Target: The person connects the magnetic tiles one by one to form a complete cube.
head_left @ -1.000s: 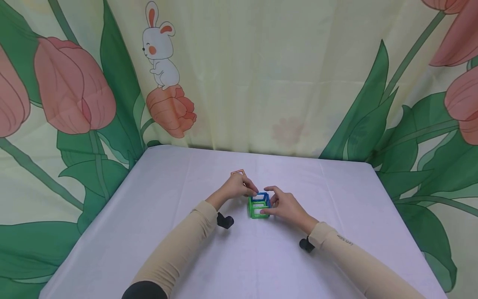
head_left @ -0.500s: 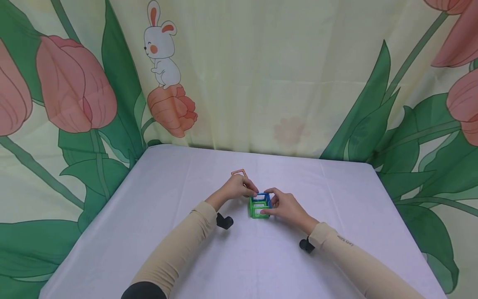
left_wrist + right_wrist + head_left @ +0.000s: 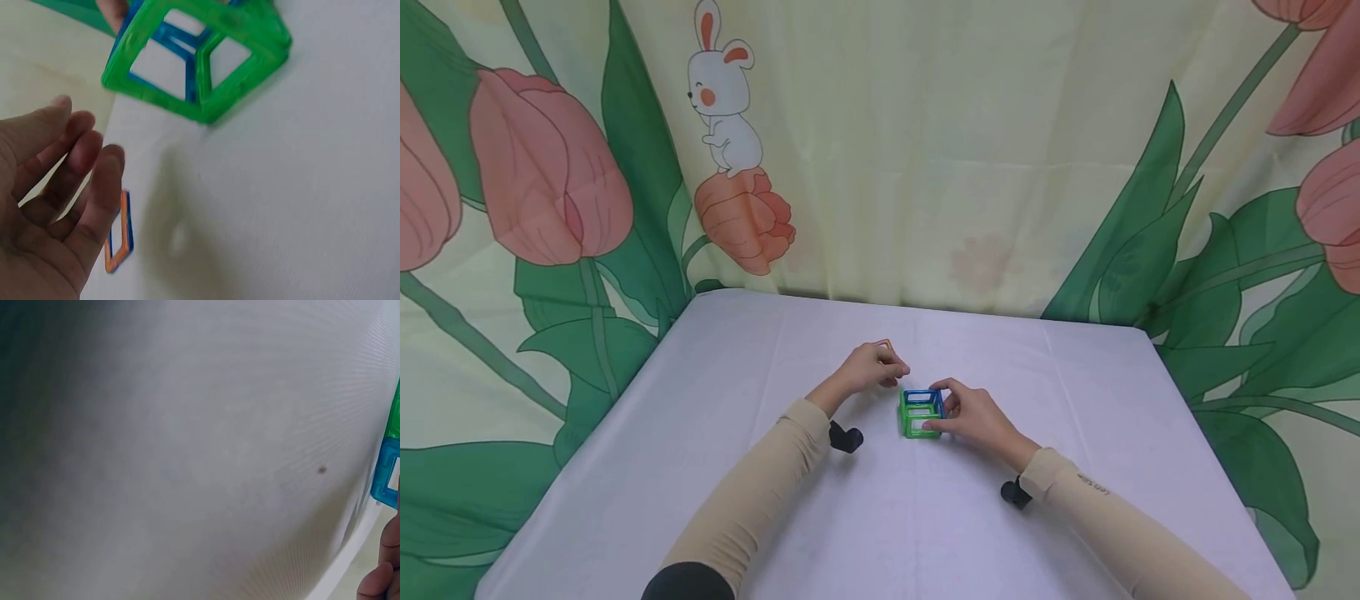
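An open-topped cube of green and blue magnetic tiles [image 3: 209, 112] stands on the white-covered table in front of me. My right hand [image 3: 973, 417] grips the cube from its right side, thumb at the green front and forefinger at the blue back edge. In the right wrist view only a blue corner [image 3: 382, 487] and a few fingers show at the edge. My left hand [image 3: 871, 367] is off the cube's back left, fingers loosely bent and holding nothing. Beyond it lies an orange square magnetic tile [image 3: 126, 234] with a blue edge beside it, partly covered by the left hand.
A white cloth [image 3: 1037, 533] covers the table. Behind its far edge hangs a curtain [image 3: 925, 167] printed with tulips and a rabbit. Black wrist cameras [image 3: 847, 438] are strapped under both cuffs.
My left hand has let go of the cube's back left corner and moved up and left toward the orange tile. The right hand and the cube have stayed in place.
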`<action>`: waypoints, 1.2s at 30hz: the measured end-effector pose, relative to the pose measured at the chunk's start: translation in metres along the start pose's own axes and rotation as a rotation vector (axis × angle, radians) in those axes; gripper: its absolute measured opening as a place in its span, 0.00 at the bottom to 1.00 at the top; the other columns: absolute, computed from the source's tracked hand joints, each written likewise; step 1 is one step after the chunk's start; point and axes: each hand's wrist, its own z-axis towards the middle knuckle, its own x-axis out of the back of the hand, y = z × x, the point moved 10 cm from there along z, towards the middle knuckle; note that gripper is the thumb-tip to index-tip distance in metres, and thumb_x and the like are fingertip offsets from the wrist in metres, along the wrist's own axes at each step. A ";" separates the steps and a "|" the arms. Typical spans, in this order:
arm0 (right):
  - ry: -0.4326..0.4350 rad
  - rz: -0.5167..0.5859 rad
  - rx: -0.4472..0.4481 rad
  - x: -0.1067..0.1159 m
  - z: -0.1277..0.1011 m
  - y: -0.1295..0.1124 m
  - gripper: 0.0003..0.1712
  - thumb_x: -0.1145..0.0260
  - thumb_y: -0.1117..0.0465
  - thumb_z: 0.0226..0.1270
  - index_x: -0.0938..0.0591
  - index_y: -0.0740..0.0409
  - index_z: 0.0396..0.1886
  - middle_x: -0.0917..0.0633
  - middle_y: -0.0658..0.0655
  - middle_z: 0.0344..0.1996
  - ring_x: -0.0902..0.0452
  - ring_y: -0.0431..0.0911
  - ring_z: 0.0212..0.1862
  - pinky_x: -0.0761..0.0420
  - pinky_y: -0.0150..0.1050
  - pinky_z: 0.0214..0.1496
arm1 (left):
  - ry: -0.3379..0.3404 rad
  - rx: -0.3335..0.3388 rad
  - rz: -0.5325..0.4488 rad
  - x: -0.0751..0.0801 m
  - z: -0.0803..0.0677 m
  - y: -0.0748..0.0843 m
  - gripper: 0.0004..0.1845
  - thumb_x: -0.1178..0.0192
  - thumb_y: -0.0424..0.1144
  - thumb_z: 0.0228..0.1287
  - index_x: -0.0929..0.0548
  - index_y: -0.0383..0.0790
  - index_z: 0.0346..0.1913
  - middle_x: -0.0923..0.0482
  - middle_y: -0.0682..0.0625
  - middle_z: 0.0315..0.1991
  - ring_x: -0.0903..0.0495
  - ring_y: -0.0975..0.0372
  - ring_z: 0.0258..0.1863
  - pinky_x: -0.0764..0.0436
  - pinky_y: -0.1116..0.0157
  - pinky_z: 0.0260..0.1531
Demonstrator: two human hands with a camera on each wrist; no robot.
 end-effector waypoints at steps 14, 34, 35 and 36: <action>0.002 -0.004 -0.007 0.002 -0.002 0.000 0.39 0.17 0.46 0.53 0.21 0.52 0.63 0.17 0.47 0.30 0.25 0.42 0.34 0.25 0.37 0.39 | 0.301 0.076 0.123 0.053 0.015 -0.040 0.16 0.30 0.32 0.64 0.16 0.33 0.54 0.17 0.43 0.47 0.21 0.53 0.47 0.22 0.58 0.52; -0.016 0.003 -0.012 0.000 0.000 0.000 0.38 0.17 0.45 0.53 0.21 0.50 0.61 0.18 0.47 0.30 0.26 0.42 0.34 0.25 0.37 0.38 | 0.315 0.041 0.179 0.039 0.019 -0.042 0.27 0.27 0.31 0.57 0.21 0.37 0.61 0.19 0.43 0.61 0.24 0.49 0.66 0.30 0.53 0.70; -0.014 0.002 -0.014 0.000 0.000 0.000 0.38 0.17 0.45 0.53 0.21 0.50 0.61 0.18 0.47 0.30 0.26 0.42 0.34 0.26 0.37 0.38 | 0.312 0.041 0.176 0.040 0.018 -0.042 0.27 0.27 0.31 0.57 0.21 0.36 0.61 0.19 0.43 0.61 0.24 0.50 0.66 0.30 0.53 0.70; -0.014 0.001 -0.018 0.000 0.000 0.001 0.38 0.17 0.45 0.53 0.21 0.51 0.61 0.18 0.47 0.30 0.26 0.42 0.34 0.26 0.38 0.38 | 0.311 0.041 0.172 0.040 0.016 -0.041 0.27 0.27 0.30 0.56 0.21 0.36 0.61 0.19 0.42 0.61 0.24 0.49 0.65 0.30 0.53 0.69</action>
